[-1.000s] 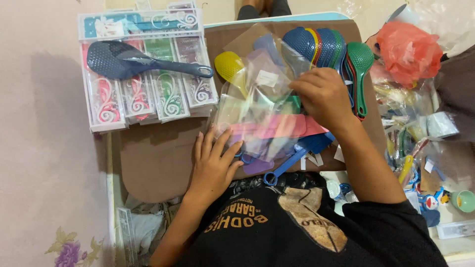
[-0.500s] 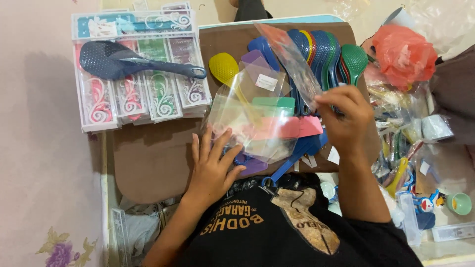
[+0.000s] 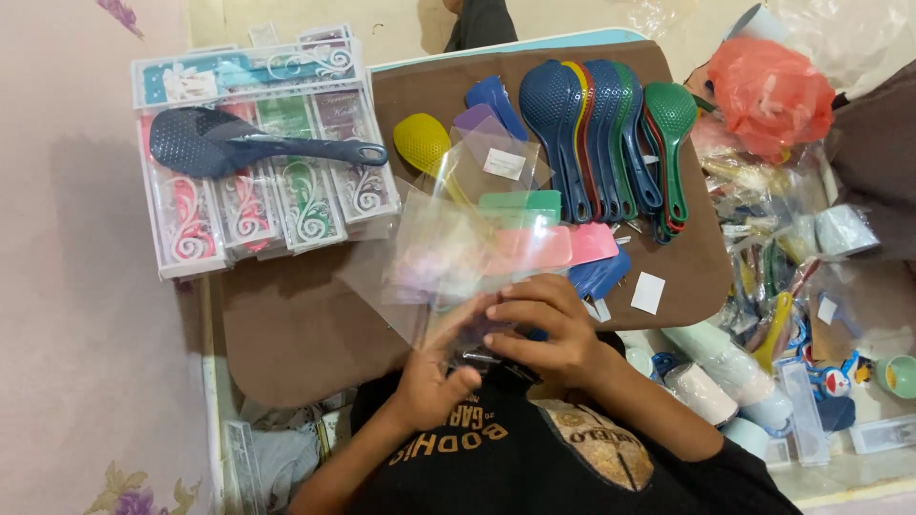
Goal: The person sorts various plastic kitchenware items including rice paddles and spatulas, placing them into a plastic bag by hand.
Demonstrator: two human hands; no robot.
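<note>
Hands sit lower and closer to the body than a second ago: the right hand (image 3: 544, 329), which was up among the spoons, has come down to the near edge of the desk (image 3: 315, 334), and the left hand (image 3: 434, 377), which was lying flat on the brown top, is now raised with its palm turned toward the right. Both grips meet at the bottom of a stack of clear plastic bags (image 3: 448, 253). The right grip curls closed over the lower edge of the bags, fingertips (image 3: 496, 313) pressed on the film; the left grip is half closed, its fingers under the same edge, thumb near the right hand's fingers.

The bags fan up and away from the grips, thin, glossy and see-through, with a small white label on the top one. Under them lie flat spoon handles (image 3: 549, 243) in green, pink and blue, smooth plastic. Beyond, a row of spoons (image 3: 601, 143) with dimpled oval bowls overlaps on the desk, with a yellow spoon (image 3: 422, 143) beside the bags. At the left, a dark blue spoon (image 3: 229, 143) rests across white patterned boxes (image 3: 286, 200).
</note>
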